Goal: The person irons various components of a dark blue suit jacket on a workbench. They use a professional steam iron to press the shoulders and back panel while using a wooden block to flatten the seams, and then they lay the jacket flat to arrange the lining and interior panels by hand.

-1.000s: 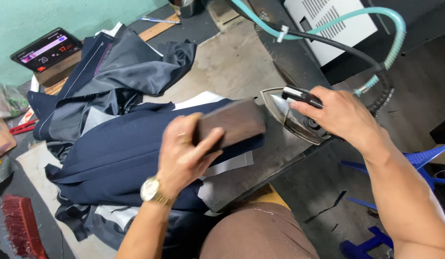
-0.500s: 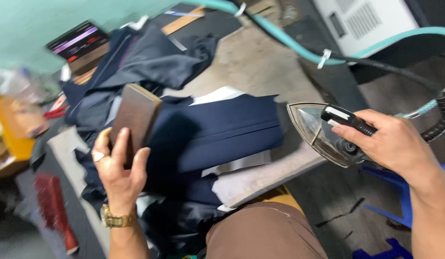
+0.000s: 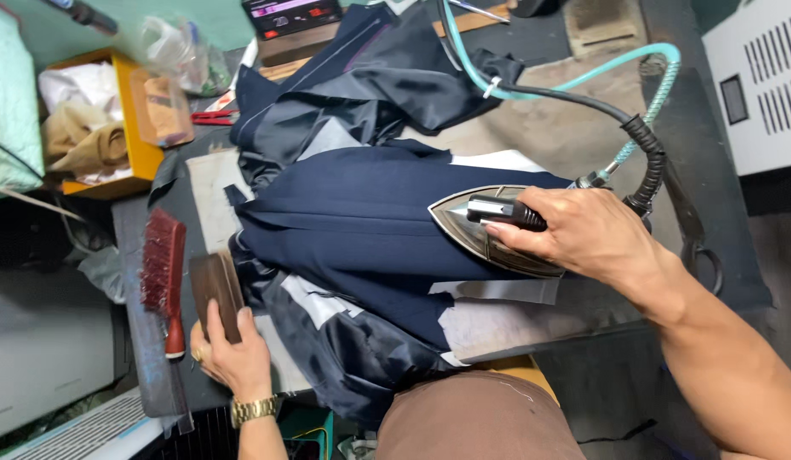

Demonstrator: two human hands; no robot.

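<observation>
Across the surface: a dark, worn pressing surface (image 3: 583, 145) fills the middle of the view, with a grey-beige padded patch under the upper edge of the cloth.
Garment: a navy garment (image 3: 361, 230) lies spread on the surface, its shiny lining and pale interfacing patches turned out at the lower edge; more navy cloth (image 3: 387, 77) is heaped just behind it.
Right hand: the right hand (image 3: 583, 234) has its fingers clenched round the black handle of a steam iron (image 3: 489, 230).
Iron: its metal sole rests on the navy garment, tip pointing toward the left of the view; a black cord and a teal hose (image 3: 583, 81) loop away from its rear across the surface.
Left hand: the left hand (image 3: 229, 358), with a gold watch at the wrist, grasps a brown wooden block (image 3: 216, 290) at the left edge of the surface, clear of the garment.
Brush: a red-bristled brush (image 3: 163, 273) lies just beside the block, on a dark strip of the surface.
Far left: a yellow box (image 3: 140, 145) holds pale cloth scraps, with a clear plastic bag beside it.
Far edge: a small device with a lit display (image 3: 293, 17) sits past the heaped cloth.
Right edge: a white ventilated cabinet (image 3: 762, 85) stands near the surface.
Wall: green-painted, seen at the top left.
Near edge: a brown-clad knee (image 3: 472, 422) shows at the bottom.
</observation>
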